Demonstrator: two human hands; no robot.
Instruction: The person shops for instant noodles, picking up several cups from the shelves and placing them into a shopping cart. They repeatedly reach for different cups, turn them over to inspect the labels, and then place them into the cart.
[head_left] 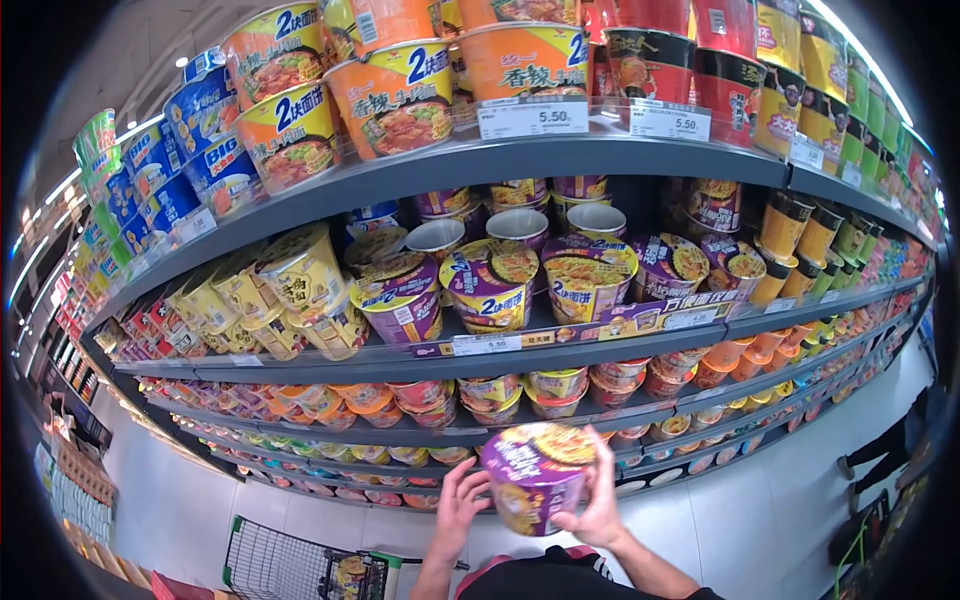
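A purple instant noodle cup (528, 500) with a printed lid is in front of my body, tilted so its top faces me. My right hand (600, 500) grips it from the right, thumb low on its side. My left hand (462, 502) is at the cup's left side, fingers apart and slightly curled, fingertips close to the wall. Similar purple and yellow noodle cups (490, 285) line the shelf ahead, with several upside-down cups behind them.
Shelves (560, 152) of noodle cups curve across the view, with price tags (487, 344) along their edges. A shopping cart (300, 565) with a yellow package (349, 578) stands at lower left. A person's dark-clothed legs (885, 450) show at the right.
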